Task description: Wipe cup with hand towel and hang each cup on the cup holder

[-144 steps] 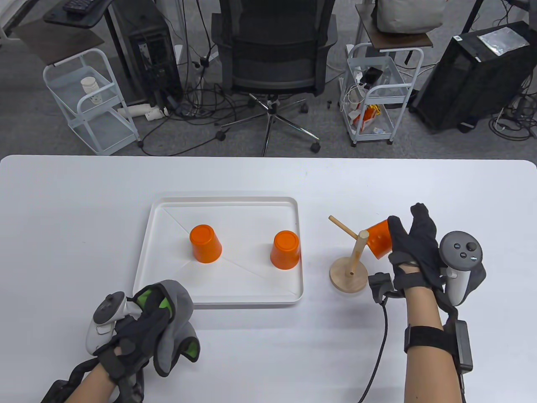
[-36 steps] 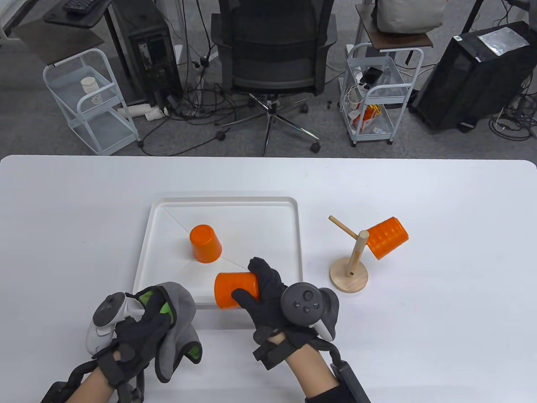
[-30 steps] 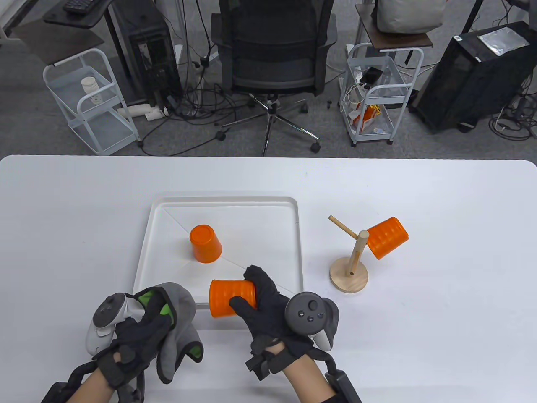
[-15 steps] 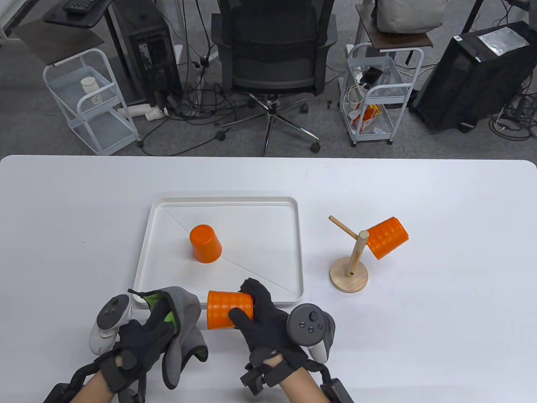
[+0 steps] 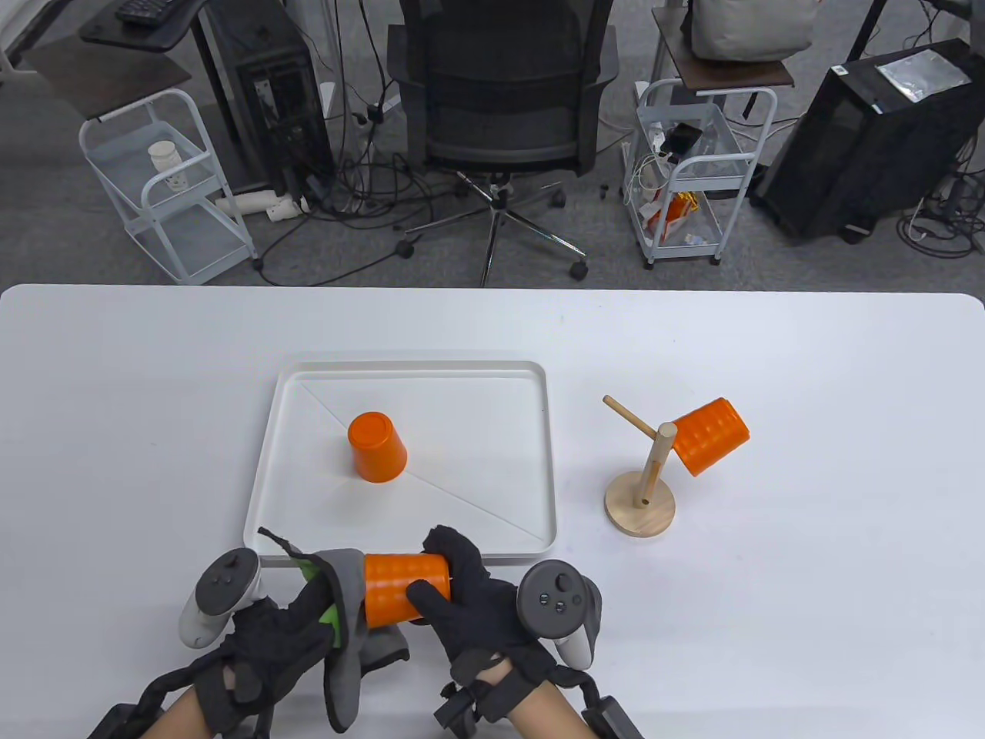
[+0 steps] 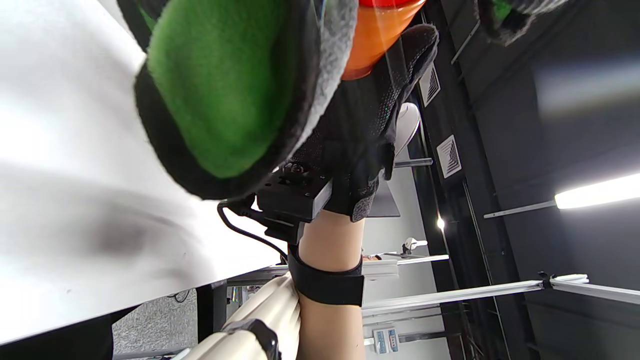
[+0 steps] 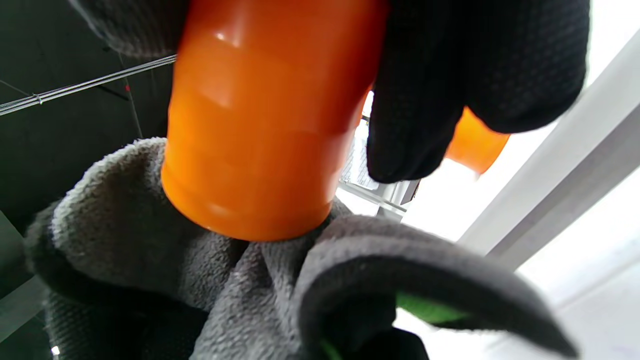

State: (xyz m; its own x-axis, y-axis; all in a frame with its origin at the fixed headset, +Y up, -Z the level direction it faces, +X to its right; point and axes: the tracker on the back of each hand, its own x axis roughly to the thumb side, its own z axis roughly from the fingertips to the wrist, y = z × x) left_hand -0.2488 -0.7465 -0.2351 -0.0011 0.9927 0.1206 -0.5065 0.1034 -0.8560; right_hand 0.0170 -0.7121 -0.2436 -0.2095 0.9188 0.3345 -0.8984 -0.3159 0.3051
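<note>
Wiping stage of the second cup: the right hand (image 5: 469, 608) grips a ribbed orange plastic cup (image 5: 404, 589) lying on its side just above the near edge of the white rectangular tray (image 5: 400, 546), fingers over its far side and thumb on its near side, mouth turned left. The left hand (image 5: 269, 639) holds a grey hand towel with a green inner face (image 5: 350, 616), bunched against the cup's open end; the right wrist view shows cloth touching the rim, though how far it enters cannot be told. Risk, as a judgement: the smooth plastic could twist or slip from the right hand's hold if the towel is pushed hard, dropping onto the tray edge; loose cloth hanging near the table may also drag. Both wrists are angled inward, palms facing each other. Another orange cup (image 5: 375, 446) stands inverted in the tray, and a third (image 5: 708, 435) hangs on the right peg of the wooden cup holder (image 5: 640, 504); its left peg is free.
</note>
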